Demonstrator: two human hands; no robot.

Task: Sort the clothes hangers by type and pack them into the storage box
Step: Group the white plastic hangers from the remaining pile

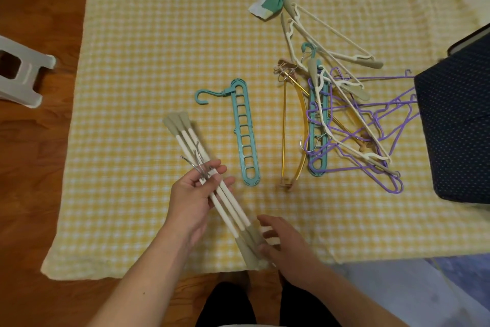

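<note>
Hangers [225, 194], 3 white ones bundled, sit clamped in our left hand [192, 198] grip, while our right hand [285, 243], fingers apart, touches their lower ends.

The left hand [195, 194] is gripping a bundle, fingers curled round it, palm up. The right hand [285, 243] is reaching in with fingers spread, touching the bundle's near end.
</note>
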